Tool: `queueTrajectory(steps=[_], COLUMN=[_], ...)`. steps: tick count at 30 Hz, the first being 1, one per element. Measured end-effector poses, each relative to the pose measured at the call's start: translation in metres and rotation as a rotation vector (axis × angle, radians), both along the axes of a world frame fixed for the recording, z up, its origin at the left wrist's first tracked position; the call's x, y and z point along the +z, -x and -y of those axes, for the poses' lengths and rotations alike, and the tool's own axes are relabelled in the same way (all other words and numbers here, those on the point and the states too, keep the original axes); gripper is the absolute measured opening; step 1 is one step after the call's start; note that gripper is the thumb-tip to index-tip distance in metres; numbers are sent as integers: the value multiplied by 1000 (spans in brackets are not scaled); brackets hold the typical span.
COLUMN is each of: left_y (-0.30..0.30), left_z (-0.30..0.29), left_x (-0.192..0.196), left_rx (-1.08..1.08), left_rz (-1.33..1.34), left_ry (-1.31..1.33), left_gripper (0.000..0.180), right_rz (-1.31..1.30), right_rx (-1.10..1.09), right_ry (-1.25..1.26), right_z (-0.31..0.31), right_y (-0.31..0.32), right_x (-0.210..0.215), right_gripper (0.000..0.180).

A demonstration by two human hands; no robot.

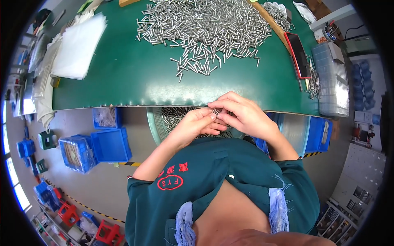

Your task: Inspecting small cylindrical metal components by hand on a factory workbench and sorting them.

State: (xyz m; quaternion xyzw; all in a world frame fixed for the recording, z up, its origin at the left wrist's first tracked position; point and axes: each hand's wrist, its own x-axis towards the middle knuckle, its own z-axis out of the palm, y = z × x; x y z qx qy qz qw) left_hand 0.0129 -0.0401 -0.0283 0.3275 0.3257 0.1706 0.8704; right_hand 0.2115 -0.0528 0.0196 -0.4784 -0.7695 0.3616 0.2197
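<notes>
Steel pins [216, 111] — thin, shiny cylinders — are pinched between the left hand [196, 125] and right hand [242, 115] at the green mat's [123, 69] near edge. Beyond lies a loose pin heap [205, 28]; a perforated basket [158, 123] sits beneath the hands, white sheets [80, 47] at left.

A factory sorting bench: green-matted worktable [123, 78] heaped with metal pins [205, 28], blue parts bins [111, 144] on the floor.

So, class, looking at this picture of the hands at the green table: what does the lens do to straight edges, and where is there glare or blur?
Head view: the fisheye bends the green table's near edge into a curve, and black corners frame the picture; the pile of metal pins glints under even overhead light; the left hand and right hand are sharp, while the rim looks smeared.
</notes>
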Motion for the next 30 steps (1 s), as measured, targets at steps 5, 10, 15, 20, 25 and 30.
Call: queueTrajectory(steps=[5,10,15,20,25,30], left_y=[6,10,8,7,5,5], left_z=[-11,-24,-30,-33,-34,-36], left_x=[20,23,28,31,33,34], left_rx=[0,46,83,102,121,125], left_rz=[-164,-68,-68,-111,-141,-136], left_ry=[-462,-453,-395,-422,-394,-355], left_gripper=[33,27,26,24,23,23], right_rz=[-180,-223,-353,-452,-486,-482], right_rx=[-44,-38,-154,-182,-175,-177], right_ry=[97,-76,78,168,205,219], right_z=[-11,-20,-25,-31,-34,-35], right_y=[5,7,9,8,8,8], right_x=[11,11,7,3,1,1], right_gripper=[36,39,43,48,45,45])
